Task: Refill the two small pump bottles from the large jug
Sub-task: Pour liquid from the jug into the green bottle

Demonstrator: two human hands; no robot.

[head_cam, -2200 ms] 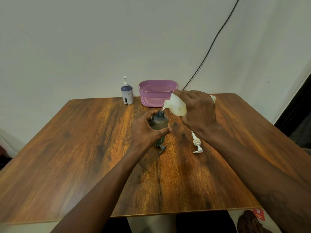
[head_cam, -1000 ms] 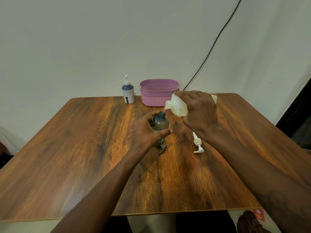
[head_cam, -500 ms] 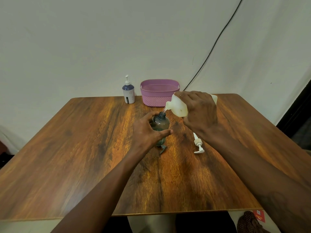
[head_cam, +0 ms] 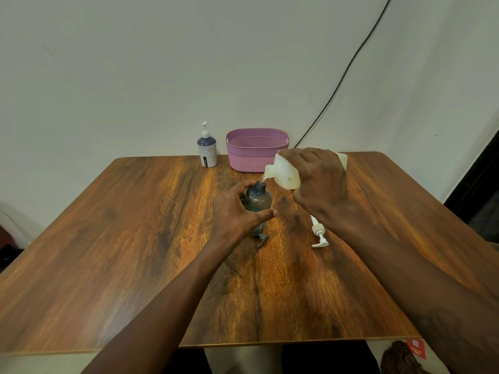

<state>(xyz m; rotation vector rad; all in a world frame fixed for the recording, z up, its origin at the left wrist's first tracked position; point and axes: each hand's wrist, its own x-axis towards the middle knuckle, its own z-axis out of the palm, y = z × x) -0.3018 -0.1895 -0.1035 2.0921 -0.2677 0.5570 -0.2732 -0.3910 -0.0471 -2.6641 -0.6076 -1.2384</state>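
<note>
A dark grey-green bottle (head_cam: 258, 201) stands upright mid-table with its neck uncapped. My left hand (head_cam: 237, 211) wraps around its left side. My right hand (head_cam: 318, 182) holds the pale translucent jug (head_cam: 283, 172) tilted, its spout just above and right of the bottle's neck, with a thin clear stream running in. A grey pump head (head_cam: 262, 240) lies in front of the bottle. A white pump head (head_cam: 318, 233) lies on the table to the right. A white bottle with a dark blue top and its pump fitted (head_cam: 207, 152) stands at the far edge.
A pink woven plastic basket (head_cam: 256, 157) stands at the back of the wooden table (head_cam: 108, 252), right of the white bottle. A black cable (head_cam: 351, 68) runs down the wall behind it. Wall lies close behind the table's far edge.
Both hands, the bottle and the tilted jug hold nearly the same pose throughout; only the camera view has shifted slightly.
</note>
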